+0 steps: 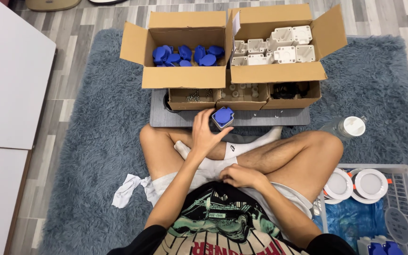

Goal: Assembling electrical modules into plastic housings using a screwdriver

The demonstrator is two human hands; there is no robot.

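A seated person, legs crossed on a grey rug [95,123], holds up a small blue-lidded socket [223,116].

From the left: a white table [10,71] edges the rug, and a crumpled white cloth [126,189] lies by the person's thigh. The left hand [204,137] is raised, fingers curled around the socket, gripping it just in front of a grey board [185,118]. On the board stand three small trays, and behind them two open cartons: one of blue lids [187,54], one of white housings [274,47]. The right hand [241,177] rests loosely closed on the lap (holding nothing). Farther right lie a clear bottle [348,126] and a crate [402,208] with round white lamps.
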